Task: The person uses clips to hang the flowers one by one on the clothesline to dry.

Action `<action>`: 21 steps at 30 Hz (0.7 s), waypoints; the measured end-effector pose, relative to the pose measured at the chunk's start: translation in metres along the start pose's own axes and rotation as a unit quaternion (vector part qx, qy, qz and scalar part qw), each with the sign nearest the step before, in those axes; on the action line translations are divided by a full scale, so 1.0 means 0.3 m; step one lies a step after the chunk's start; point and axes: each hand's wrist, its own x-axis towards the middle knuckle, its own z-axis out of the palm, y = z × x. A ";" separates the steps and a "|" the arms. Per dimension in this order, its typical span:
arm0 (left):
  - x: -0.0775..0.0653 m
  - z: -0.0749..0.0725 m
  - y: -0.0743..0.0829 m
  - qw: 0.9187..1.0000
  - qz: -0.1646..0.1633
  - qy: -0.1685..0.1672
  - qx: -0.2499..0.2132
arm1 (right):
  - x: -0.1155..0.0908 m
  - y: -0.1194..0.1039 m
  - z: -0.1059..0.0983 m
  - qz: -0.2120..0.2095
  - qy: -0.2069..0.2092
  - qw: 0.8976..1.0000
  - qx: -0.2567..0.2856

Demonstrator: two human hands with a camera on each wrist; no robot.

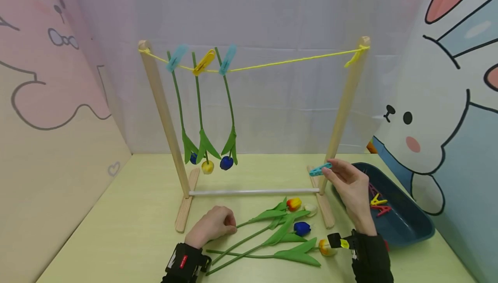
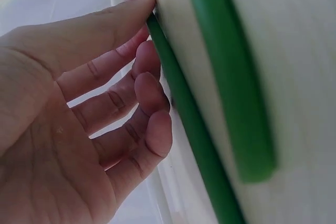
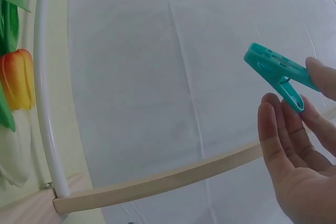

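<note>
My left hand [image 1: 213,226] pinches the green stem [image 2: 181,90] of an artificial tulip lying on the table. The stem runs between thumb and fingertips. Beside it lie more tulips, among them a red-yellow one [image 1: 294,204], a blue one [image 1: 301,229] and a white one [image 1: 310,210]. My right hand [image 1: 350,187] holds a teal clothespin [image 3: 278,72] between thumb and fingers, raised near the frame's right post [image 1: 344,110]. Three tulips hang head down from a yellow string [image 1: 284,62], held by two blue clothespins [image 1: 228,59] and a yellow clothespin [image 1: 204,62].
A dark blue basin [image 1: 408,226] with several clothespins stands at the right, behind my right wrist. The wooden frame has a left post [image 1: 165,118], flat feet and a white bar [image 1: 253,192] low across it. Cartoon-printed panels enclose the table's sides.
</note>
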 end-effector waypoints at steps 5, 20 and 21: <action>-0.002 0.005 0.001 1.000 0.001 0.007 0.011 | -0.002 -0.003 -0.003 -0.001 0.001 1.000 0.020; -0.008 0.000 0.013 0.999 0.015 0.023 0.032 | -0.002 0.000 -0.012 -0.017 -0.023 0.999 0.041; -0.008 0.000 0.013 0.999 0.017 0.024 0.034 | -0.002 0.001 -0.013 -0.017 -0.023 0.999 0.041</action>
